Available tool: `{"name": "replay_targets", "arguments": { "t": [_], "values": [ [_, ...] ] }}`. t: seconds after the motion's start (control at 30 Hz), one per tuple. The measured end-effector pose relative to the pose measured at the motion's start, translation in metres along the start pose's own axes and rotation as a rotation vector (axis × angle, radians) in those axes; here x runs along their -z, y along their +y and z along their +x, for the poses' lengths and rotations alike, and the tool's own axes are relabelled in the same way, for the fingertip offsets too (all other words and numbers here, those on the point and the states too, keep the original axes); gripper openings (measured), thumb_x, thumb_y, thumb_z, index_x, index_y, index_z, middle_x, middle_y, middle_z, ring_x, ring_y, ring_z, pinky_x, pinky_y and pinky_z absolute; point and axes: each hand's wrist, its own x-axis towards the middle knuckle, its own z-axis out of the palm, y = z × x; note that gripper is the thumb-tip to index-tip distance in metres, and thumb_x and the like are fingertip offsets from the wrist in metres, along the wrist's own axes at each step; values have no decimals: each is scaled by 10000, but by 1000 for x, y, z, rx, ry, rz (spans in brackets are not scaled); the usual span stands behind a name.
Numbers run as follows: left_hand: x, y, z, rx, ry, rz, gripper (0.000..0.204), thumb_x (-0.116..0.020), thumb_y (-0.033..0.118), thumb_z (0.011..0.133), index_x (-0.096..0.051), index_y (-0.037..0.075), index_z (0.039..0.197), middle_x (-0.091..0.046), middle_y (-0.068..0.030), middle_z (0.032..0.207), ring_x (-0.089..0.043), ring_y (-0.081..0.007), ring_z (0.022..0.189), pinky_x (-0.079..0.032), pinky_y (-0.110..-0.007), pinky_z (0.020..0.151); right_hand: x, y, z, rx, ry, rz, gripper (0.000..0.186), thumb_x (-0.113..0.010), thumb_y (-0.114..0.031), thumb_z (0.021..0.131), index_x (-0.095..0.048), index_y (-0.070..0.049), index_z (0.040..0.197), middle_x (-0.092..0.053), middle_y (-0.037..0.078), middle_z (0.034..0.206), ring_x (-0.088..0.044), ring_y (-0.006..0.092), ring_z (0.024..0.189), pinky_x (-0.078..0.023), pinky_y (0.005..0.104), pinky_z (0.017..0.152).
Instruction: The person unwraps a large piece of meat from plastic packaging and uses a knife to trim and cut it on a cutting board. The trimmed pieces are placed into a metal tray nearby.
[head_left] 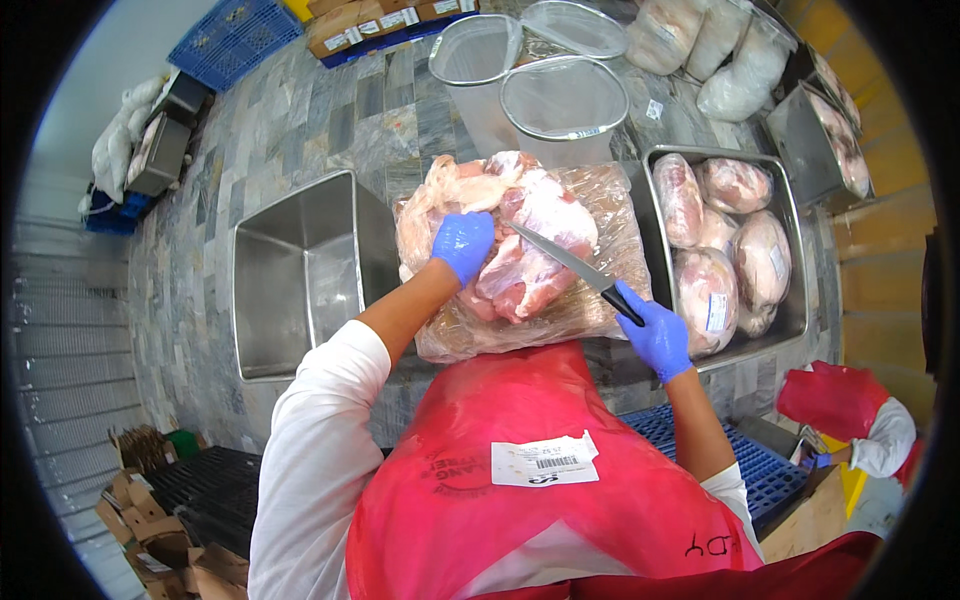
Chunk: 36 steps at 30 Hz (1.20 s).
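Observation:
A large piece of raw meat [545,205], pink with pale fat and skin, lies on a plastic-covered brown block [612,215] in front of me. My left hand [465,245], in a blue glove, is closed on the meat near its middle, with the fingertips partly hidden. In my right hand [658,335], also blue-gloved, is the black handle of a knife [568,262]. Its long blade points left and away, and the tip reaches the meat close to my left hand.
A deep steel tub [245,300] stands to the left. The steel tub [800,290] at right holds several film-wrapped pieces of meat [706,295]. Beyond the block are clear-lined round bins [565,100]. Another person in a red apron [830,400] is at lower right, beside a blue pallet [740,460].

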Motion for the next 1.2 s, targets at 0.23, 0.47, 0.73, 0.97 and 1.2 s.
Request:
{"name": "replay_targets", "arguments": {
  "t": [0.23, 0.47, 0.73, 0.97, 1.2],
  "values": [
    [7, -19, 7, 18, 61, -40, 88, -567, 99, 906, -581, 42, 972, -677, -203, 869, -688, -396, 814, -537, -512, 721, -12, 10, -39, -169, -40, 195, 572, -757, -335, 900, -593, -350, 1448, -738, 200, 958, -724, 386, 853, -574, 454, 755],
    [9, -25, 18, -164, 208, 45, 117, -561, 79, 873, -563, 54, 987, -576, -174, 949, -597, -365, 893, -495, -478, 793, -17, 4, -35, 2, -2, 20, 533, -683, -427, 943, -570, -382, 1462, -700, 145, 859, -698, 374, 710, -570, 473, 632],
    [-8, -19, 8, -56, 296, -55, 46, -548, 65, 927, -552, 27, 953, -575, -206, 905, -596, -403, 862, -491, -495, 765, 13, -32, -19, 68, 111, -112, 482, -665, -384, 963, -598, -365, 1440, -632, 110, 803, -654, 336, 612, -527, 448, 540],
    [-16, -17, 23, 220, 459, -373, 66, -599, 111, 954, -601, 46, 952, -639, -213, 911, -641, -403, 873, -509, -490, 766, 14, -24, -26, -62, 91, -44, 493, -694, -360, 947, -611, -344, 1433, -671, 161, 821, -687, 381, 719, -552, 483, 643],
    [-3, -7, 6, 184, 538, -470, 139, -666, 137, 938, -646, 55, 1049, -666, -210, 924, -655, -410, 853, -526, -473, 780, 28, -36, -33, -157, 13, 95, 483, -735, -301, 927, -646, -305, 1402, -719, 217, 935, -713, 398, 849, -566, 477, 762]
  ]
}}
